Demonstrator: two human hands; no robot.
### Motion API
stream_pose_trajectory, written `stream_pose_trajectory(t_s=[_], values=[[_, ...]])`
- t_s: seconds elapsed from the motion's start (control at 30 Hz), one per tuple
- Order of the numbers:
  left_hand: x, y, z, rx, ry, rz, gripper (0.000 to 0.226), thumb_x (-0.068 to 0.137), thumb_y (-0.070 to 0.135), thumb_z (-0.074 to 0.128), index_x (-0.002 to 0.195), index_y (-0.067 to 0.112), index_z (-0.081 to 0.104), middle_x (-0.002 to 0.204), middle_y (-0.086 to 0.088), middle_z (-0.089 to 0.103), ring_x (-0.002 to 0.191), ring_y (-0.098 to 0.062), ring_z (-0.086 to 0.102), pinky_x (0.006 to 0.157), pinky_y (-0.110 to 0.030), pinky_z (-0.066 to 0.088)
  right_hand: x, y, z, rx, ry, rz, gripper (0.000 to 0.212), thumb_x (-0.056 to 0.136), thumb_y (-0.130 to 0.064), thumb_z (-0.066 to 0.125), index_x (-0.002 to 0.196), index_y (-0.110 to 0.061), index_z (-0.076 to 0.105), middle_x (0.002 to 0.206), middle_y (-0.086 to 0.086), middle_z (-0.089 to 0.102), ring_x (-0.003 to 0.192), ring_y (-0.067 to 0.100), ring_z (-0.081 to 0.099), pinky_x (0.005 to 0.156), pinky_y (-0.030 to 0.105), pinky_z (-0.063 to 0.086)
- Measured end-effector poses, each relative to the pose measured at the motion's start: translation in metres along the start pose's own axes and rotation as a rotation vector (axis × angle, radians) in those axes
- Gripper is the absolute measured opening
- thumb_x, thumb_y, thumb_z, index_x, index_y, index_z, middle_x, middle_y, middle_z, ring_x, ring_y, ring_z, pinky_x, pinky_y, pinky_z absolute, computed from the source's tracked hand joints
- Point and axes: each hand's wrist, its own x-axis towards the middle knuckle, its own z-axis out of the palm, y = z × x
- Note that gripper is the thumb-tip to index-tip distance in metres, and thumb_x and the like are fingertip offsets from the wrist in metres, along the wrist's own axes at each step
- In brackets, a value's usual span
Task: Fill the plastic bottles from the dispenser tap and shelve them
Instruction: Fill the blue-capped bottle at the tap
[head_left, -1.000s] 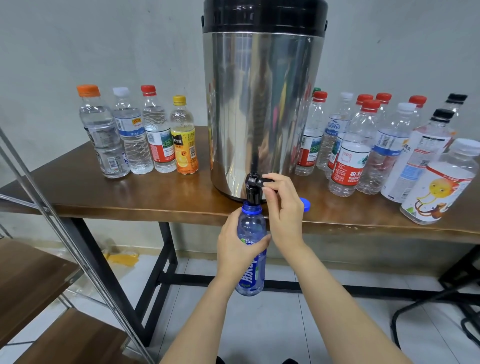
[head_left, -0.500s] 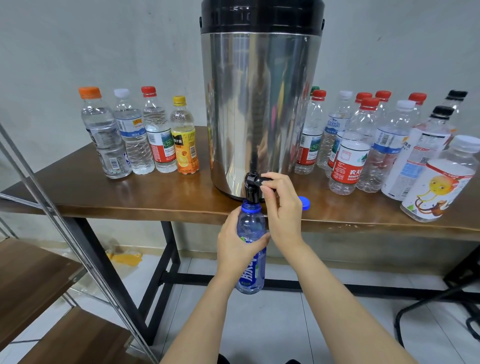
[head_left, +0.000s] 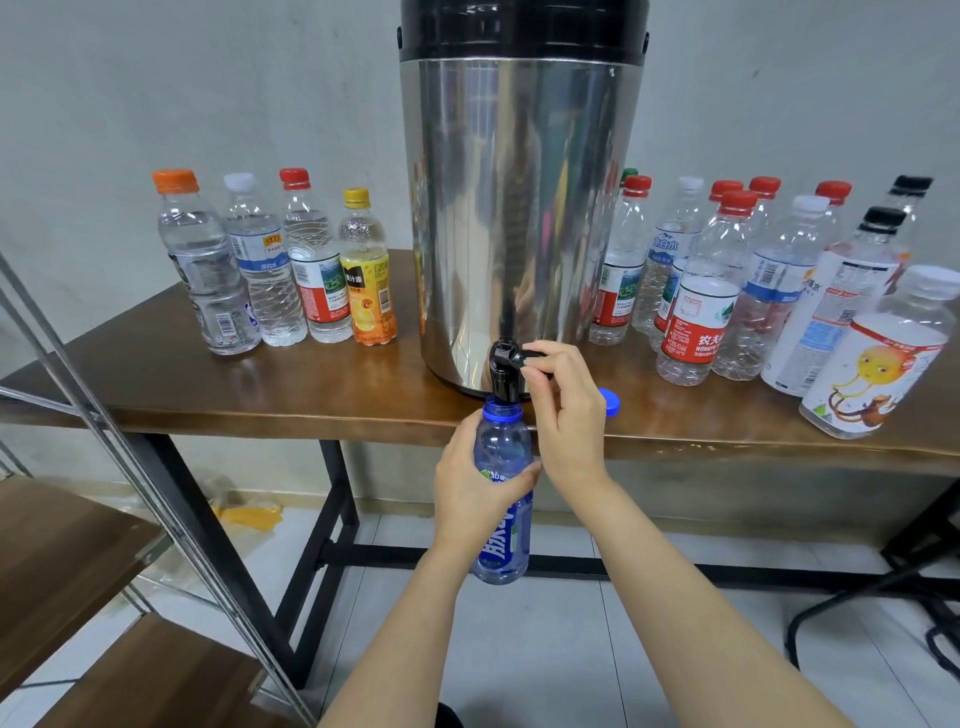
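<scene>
A tall steel dispenser (head_left: 519, 208) with a black lid stands on the wooden table (head_left: 260, 395). Its black tap (head_left: 503, 371) juts over the front edge. My left hand (head_left: 475, 493) grips an uncapped blue bottle (head_left: 506, 540) upright, its mouth right under the spout. My right hand (head_left: 563, 410) pinches the tap's lever between thumb and fingers. The bottle's blue cap (head_left: 609, 401) lies on the table just right of my right hand. The water level inside the bottle cannot be made out.
Several capped bottles (head_left: 275, 270) stand left of the dispenser, several more capped bottles (head_left: 769, 291) to its right. A metal-framed shelf with wooden boards (head_left: 62, 561) is at lower left. Black table legs and a chair base (head_left: 883, 587) sit on the tiled floor.
None apart from a slight shift of the camera; both hands stay on the bottle and the tap lever.
</scene>
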Motion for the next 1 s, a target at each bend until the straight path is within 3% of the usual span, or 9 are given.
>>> stream_pose_trajectory(t_s=[0.33, 0.67, 1.0], values=[[-0.0011, 0.0038, -0.0012, 0.002, 0.002, -0.011, 0.066, 0.069, 0.035, 0.09, 0.115, 0.054, 0.047, 0.114, 0.02, 0.065, 0.105, 0.001, 0.063, 0.082, -0.011, 0.049, -0.0006, 0.0013, 0.0008, 0.011, 0.001, 0.013, 0.026, 0.097, -0.023, 0.048, 0.094, -0.003, 0.063, 0.113, -0.003, 0.06, 0.106, 0.003, 0.056, 0.091, 0.012, 0.042], [-0.0003, 0.0043, -0.0011, 0.015, 0.003, -0.021, 0.067, 0.068, 0.033, 0.09, 0.115, 0.053, 0.047, 0.112, 0.021, 0.065, 0.103, 0.002, 0.063, 0.081, -0.01, 0.05, -0.0011, 0.0021, 0.0018, 0.026, 0.007, 0.02, 0.026, 0.097, -0.022, 0.048, 0.094, -0.002, 0.063, 0.113, -0.002, 0.059, 0.105, -0.009, 0.052, 0.089, 0.009, 0.04], [-0.0008, 0.0046, -0.0009, -0.003, 0.012, -0.011, 0.067, 0.068, 0.031, 0.09, 0.115, 0.052, 0.048, 0.113, 0.019, 0.066, 0.104, 0.0, 0.064, 0.083, -0.014, 0.051, -0.0015, 0.0004, 0.002, 0.041, 0.015, 0.011, 0.024, 0.097, -0.023, 0.049, 0.095, -0.004, 0.064, 0.112, -0.003, 0.059, 0.105, 0.002, 0.056, 0.09, 0.012, 0.042]])
